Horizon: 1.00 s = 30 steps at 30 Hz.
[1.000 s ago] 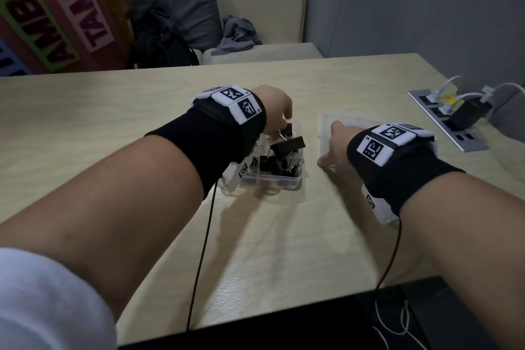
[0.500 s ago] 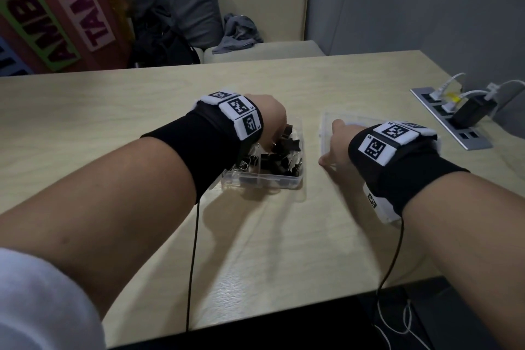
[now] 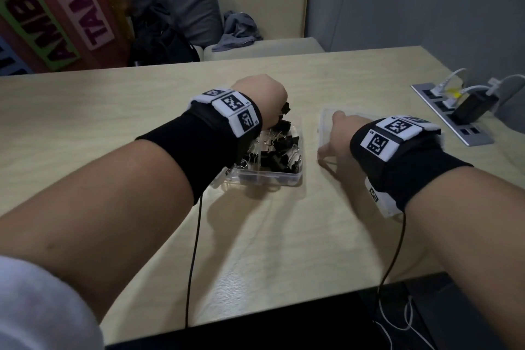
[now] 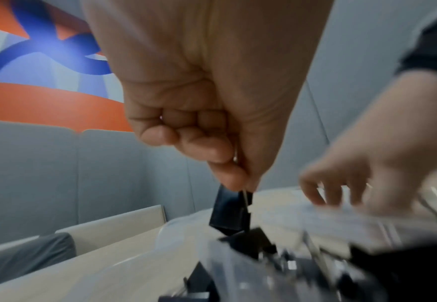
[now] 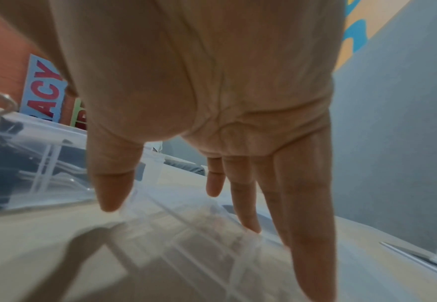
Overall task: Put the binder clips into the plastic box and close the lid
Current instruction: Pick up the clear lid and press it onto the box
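Note:
A clear plastic box (image 3: 272, 177) sits on the table, holding several black binder clips (image 3: 279, 155). My left hand (image 3: 262, 94) hovers over its far side, thumb and forefinger pinching the wire handle of one black binder clip (image 4: 229, 212) that hangs just above the pile. The clear lid (image 3: 326, 122) lies flat on the table to the right of the box. My right hand (image 3: 335, 136) is spread over the lid (image 5: 186, 235) with straight fingers (image 5: 245, 204) touching it and the thumb at its near-left edge. The box wall (image 5: 31, 167) shows at left in the right wrist view.
A recessed power strip (image 3: 451, 116) with plugs and white cables lies at the table's right edge. A beige bench (image 3: 255, 45) with grey clothing stands behind the table. Black sensor cables (image 3: 193, 250) hang from both wrists over the near table edge.
My left hand dipped toward the clips in the box and now has come up slightly, pinching one clip. The right hand has stayed spread on the lid.

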Each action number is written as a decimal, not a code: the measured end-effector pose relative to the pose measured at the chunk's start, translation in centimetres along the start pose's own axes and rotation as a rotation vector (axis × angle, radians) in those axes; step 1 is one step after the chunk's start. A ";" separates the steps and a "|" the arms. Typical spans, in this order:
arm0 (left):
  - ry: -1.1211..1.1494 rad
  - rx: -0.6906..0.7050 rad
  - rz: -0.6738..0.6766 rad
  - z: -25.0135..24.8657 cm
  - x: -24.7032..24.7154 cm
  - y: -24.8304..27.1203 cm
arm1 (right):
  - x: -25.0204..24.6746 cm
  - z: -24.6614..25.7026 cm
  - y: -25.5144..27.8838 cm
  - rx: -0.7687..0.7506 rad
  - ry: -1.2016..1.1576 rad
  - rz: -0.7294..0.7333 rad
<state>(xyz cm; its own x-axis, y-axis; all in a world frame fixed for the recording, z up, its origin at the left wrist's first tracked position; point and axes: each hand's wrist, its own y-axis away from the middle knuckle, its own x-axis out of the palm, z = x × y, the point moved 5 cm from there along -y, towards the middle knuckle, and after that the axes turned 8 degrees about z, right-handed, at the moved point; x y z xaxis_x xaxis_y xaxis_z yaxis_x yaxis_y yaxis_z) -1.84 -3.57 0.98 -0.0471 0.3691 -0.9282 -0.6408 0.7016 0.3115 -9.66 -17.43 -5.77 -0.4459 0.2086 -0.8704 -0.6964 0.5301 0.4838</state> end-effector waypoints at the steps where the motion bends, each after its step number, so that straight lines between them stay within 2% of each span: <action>1: -0.026 0.008 0.028 -0.4 0.5 -0.1 | -0.3 0.1 0.3 0.002 -0.009 -0.015; 4: -0.039 0.075 0.116 -1.6 1.7 0.0 | -1.4 0.3 1.1 -0.011 -0.087 -0.093; 8: 0.199 0.115 0.177 -1.3 1.4 0.6 | -2.3 0.2 1.5 -0.038 -0.188 -0.137; 12: 0.176 0.082 0.060 0.2 1.1 0.2 | -2.7 0.6 1.6 -0.056 -0.247 -0.148; 17: 0.077 0.132 0.121 -0.8 3.1 -0.5 | -2.5 1.7 2.3 -0.076 -0.260 -0.141; 21: 0.035 0.085 0.106 -1.0 3.0 -0.6 | -2.4 2.1 2.7 -0.086 -0.267 -0.153; 26: 0.266 0.056 0.073 0.4 2.5 0.1 | -3.5 2.0 3.6 -0.151 -0.455 -0.220; 28: 0.385 0.007 0.005 2.0 1.9 0.2 | -4.0 2.3 4.3 -0.216 -0.602 -0.265; 30: 0.485 -0.100 -0.113 4.1 1.0 0.4 | -4.2 3.2 5.2 -0.288 -0.688 -0.280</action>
<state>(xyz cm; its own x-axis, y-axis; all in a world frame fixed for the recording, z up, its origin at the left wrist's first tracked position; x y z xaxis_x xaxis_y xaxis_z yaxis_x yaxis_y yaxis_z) 0.97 -0.40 1.02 -0.3081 -0.0477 -0.9502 -0.7316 0.6503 0.2046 -9.60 -12.89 0.14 0.1488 0.6097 -0.7786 -0.8911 0.4240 0.1617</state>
